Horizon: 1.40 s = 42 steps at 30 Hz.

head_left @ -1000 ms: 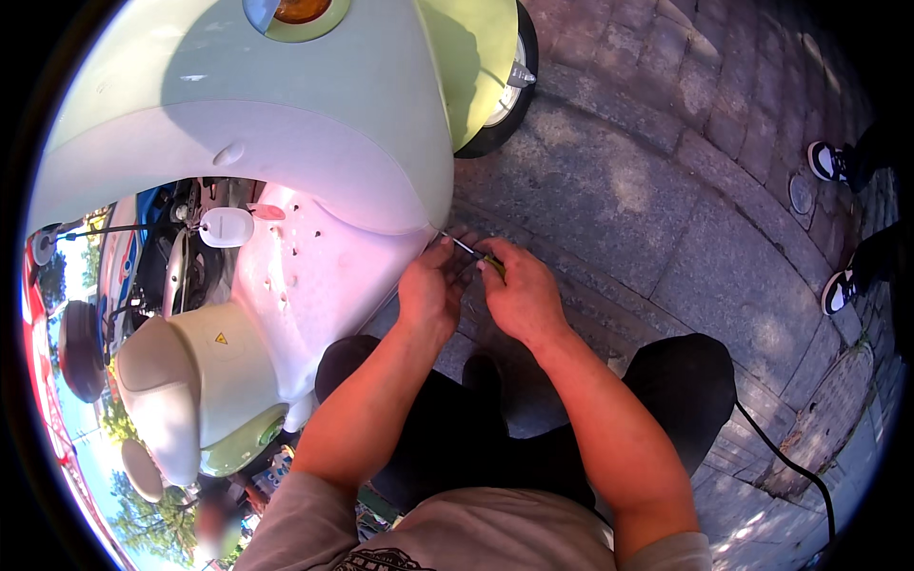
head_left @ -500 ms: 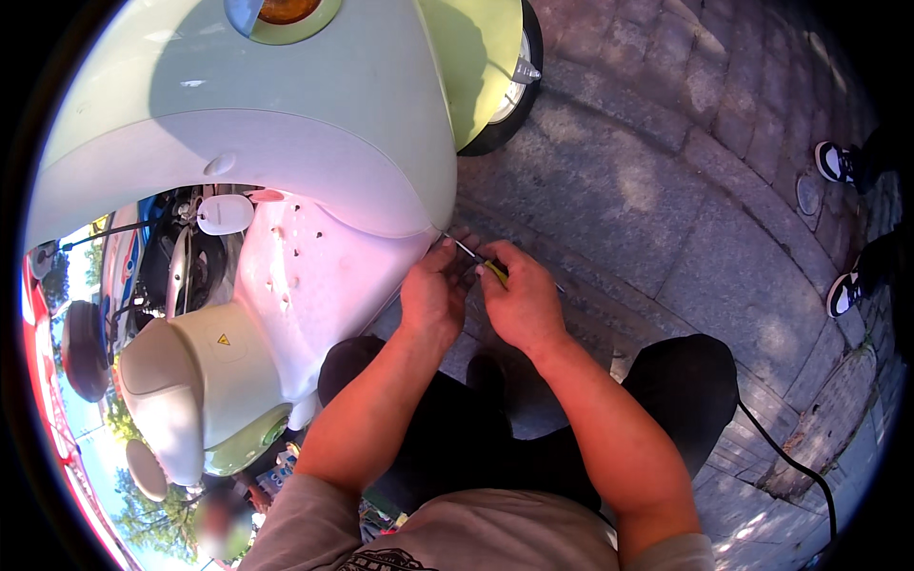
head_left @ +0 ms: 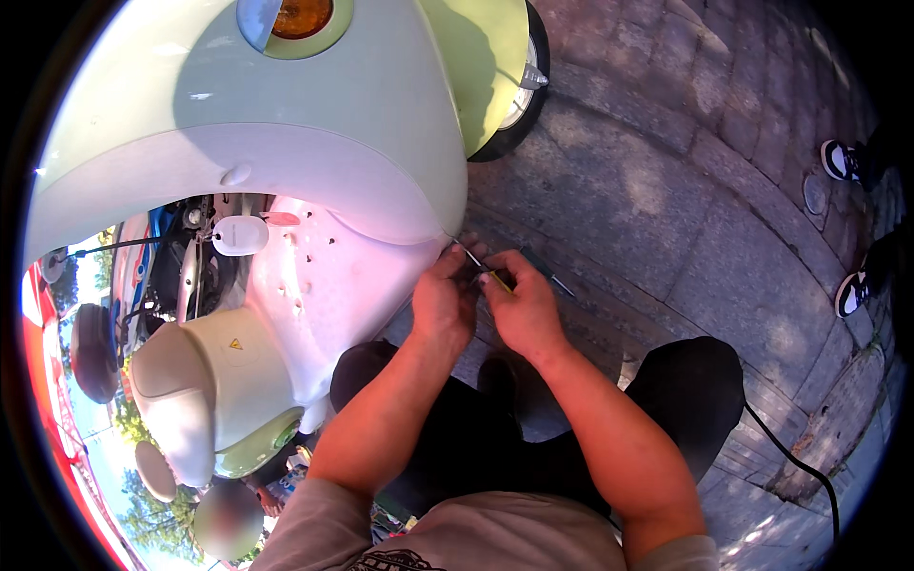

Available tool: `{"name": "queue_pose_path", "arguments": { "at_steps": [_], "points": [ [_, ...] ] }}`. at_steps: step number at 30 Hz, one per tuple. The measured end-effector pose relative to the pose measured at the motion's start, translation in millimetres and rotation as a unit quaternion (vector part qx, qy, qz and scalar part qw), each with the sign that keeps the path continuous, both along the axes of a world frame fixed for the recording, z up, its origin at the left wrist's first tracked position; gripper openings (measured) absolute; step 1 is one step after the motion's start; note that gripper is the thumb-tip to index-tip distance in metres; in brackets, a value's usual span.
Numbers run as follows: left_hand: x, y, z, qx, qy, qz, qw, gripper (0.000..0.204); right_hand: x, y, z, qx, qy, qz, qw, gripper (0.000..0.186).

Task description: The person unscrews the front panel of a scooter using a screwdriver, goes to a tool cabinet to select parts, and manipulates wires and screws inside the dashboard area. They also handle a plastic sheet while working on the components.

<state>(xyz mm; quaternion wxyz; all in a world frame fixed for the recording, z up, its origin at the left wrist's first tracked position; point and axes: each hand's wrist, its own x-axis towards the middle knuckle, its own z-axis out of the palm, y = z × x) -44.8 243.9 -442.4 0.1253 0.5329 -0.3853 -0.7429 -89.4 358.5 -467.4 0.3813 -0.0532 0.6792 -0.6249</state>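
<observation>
A pale green and white motor scooter (head_left: 314, 162) takes up the left of the view, its lower panel edge right in front of my hands. My right hand (head_left: 519, 300) is closed around the yellow handle of a screwdriver (head_left: 473, 258). The slim metal shaft points up and left to the panel's lower corner; whether the tip touches a screw is too small to tell. My left hand (head_left: 446, 290) is at that corner, its thumb and fingers closed about the shaft near the tip. Its lower fingers are partly hidden.
A thin metal tool (head_left: 564, 285) lies on the stone paving (head_left: 619, 219) beyond my right hand. The floorboard (head_left: 328, 276) shows several small holes. A black cable (head_left: 795, 457) runs beside my right knee. Someone's shoes (head_left: 843, 160) stand at far right; another person is at lower left.
The view has shifted slightly, so the scooter sits a little further right and lower. Both hands stay at the panel corner with the screwdriver, and more of the thin tool on the ground shows.
</observation>
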Motion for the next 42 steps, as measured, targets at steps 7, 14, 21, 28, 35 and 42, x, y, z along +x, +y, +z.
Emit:
{"name": "queue_pose_path", "arguments": {
  "at_steps": [7, 14, 21, 28, 35, 42],
  "points": [
    [-2, 4, -6, -0.048, 0.025, 0.006, 0.999, 0.028, 18, -14, -16, -0.126, -0.180, -0.091, 0.971, 0.008],
    [-1, 7, -9, -0.076, 0.007, -0.009, 0.997, 0.025, 19, -14, -10, -0.178, -0.326, -0.116, 0.921, 0.011],
    [-7, 17, -8, -0.148, -0.025, -0.017, 0.989, 0.024, 13, -12, -9, -0.190, -0.388, -0.108, 0.895, 0.015],
    [-11, 22, -8, -0.172, -0.039, 0.004, 0.984, 0.022, 8, -10, -8, -0.198, -0.403, -0.099, 0.888, 0.020],
    [-11, 22, -9, -0.207, -0.086, -0.030, 0.974, 0.025, 7, -10, -8, -0.209, -0.439, -0.106, 0.868, 0.028],
    [-7, 16, -19, -0.167, -0.042, -0.010, 0.985, 0.024, -1, -3, -20, -0.143, -0.289, 0.000, 0.947, 0.022]
  ]
}}
